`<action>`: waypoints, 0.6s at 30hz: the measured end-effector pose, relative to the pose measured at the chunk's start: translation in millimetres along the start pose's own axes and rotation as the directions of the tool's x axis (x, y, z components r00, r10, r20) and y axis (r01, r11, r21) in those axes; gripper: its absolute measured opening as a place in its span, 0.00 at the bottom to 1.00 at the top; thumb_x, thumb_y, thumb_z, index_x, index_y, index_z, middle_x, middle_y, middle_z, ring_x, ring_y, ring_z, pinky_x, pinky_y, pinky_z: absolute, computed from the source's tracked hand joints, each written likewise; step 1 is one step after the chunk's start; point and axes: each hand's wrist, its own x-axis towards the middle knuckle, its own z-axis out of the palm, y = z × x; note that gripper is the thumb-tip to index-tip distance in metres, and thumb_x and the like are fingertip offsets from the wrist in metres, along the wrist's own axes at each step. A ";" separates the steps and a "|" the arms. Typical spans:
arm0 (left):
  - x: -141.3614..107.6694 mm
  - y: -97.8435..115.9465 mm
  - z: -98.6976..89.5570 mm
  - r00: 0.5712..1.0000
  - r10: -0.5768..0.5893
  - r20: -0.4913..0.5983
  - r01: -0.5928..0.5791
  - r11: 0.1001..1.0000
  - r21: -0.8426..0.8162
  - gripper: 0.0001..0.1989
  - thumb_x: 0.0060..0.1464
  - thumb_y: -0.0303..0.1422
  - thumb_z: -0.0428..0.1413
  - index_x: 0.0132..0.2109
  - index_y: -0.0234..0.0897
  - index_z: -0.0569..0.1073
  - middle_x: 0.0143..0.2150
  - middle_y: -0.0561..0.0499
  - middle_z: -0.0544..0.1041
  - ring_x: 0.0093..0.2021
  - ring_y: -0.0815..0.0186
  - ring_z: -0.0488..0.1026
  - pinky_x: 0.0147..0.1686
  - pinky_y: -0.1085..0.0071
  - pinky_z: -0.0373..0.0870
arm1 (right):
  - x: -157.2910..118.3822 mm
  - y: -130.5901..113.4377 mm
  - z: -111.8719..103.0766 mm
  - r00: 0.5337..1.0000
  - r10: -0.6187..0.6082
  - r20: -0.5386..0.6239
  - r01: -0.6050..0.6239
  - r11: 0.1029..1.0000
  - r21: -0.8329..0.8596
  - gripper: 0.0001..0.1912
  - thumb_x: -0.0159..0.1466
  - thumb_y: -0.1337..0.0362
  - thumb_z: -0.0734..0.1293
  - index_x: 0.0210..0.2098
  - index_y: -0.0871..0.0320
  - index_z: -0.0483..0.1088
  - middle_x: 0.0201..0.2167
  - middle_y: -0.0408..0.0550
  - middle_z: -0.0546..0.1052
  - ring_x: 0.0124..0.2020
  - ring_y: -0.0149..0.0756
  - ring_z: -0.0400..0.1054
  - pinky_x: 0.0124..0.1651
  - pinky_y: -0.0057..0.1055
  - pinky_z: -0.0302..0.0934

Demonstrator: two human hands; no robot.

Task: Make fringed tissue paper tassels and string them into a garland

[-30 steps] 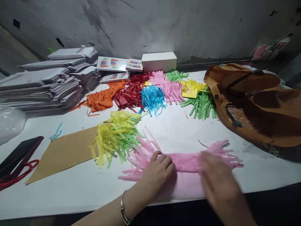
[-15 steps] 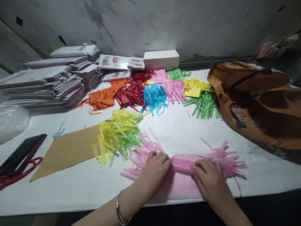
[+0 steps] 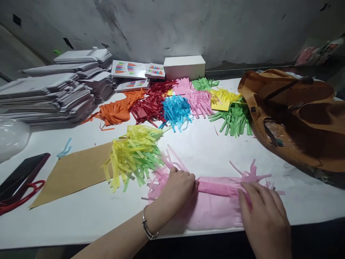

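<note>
Pink tissue paper (image 3: 214, 212) with fringed ends lies at the front of the white table, a darker folded strip running across its middle. My left hand (image 3: 178, 189) is closed on the left part of this strip, fingers curled over it. At the right end, my right hand (image 3: 264, 212) grips the strip and fringe between thumb and fingers; its fingertips are partly hidden. Just beyond my left hand, a yellow and green tissue fringe (image 3: 137, 149) rests partly on a brown card sheet (image 3: 72, 172).
Fringed tissue bundles in orange (image 3: 115, 111), dark red, blue (image 3: 177, 110), pink, yellow and green lie farther back. Paper stacks (image 3: 48, 97) stand at left, a white box (image 3: 184, 67) by the wall, a brown bag (image 3: 291, 118) at right. A phone (image 3: 23, 176) lies front left.
My right hand has moved right along the pink strip to the fringe, exposing more of the strip. My left hand stays on the strip's left part. The view has shifted slightly.
</note>
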 end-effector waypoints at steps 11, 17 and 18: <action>-15.0 1.5 -16.1 0.923 0.307 -0.230 -0.298 0.952 0.071 0.06 0.61 0.24 0.53 0.44 0.38 0.71 0.48 0.47 0.75 0.48 0.57 0.68 0.56 0.49 0.54 | 3.7 -25.5 44.5 0.943 -0.310 0.124 0.243 0.891 0.384 0.11 0.68 0.77 0.60 0.34 0.60 0.72 0.30 0.49 0.72 0.34 0.38 0.63 0.38 0.36 0.55; -17.4 -0.6 -8.5 0.892 0.412 -0.185 -0.392 0.910 0.136 0.05 0.60 0.23 0.54 0.40 0.37 0.70 0.40 0.50 0.75 0.44 0.59 0.67 0.61 0.49 0.48 | 6.2 -19.5 38.8 0.964 -0.236 0.121 0.146 0.853 0.501 0.07 0.69 0.73 0.60 0.39 0.61 0.70 0.35 0.50 0.72 0.38 0.38 0.64 0.43 0.37 0.58; -16.7 -1.8 -7.5 0.889 0.413 -0.196 -0.394 0.910 0.128 0.05 0.60 0.23 0.54 0.39 0.37 0.70 0.39 0.50 0.75 0.44 0.60 0.67 0.60 0.50 0.48 | 7.3 -20.8 38.0 0.963 -0.237 0.131 0.147 0.863 0.483 0.06 0.70 0.72 0.61 0.41 0.61 0.70 0.36 0.51 0.73 0.39 0.39 0.64 0.44 0.38 0.58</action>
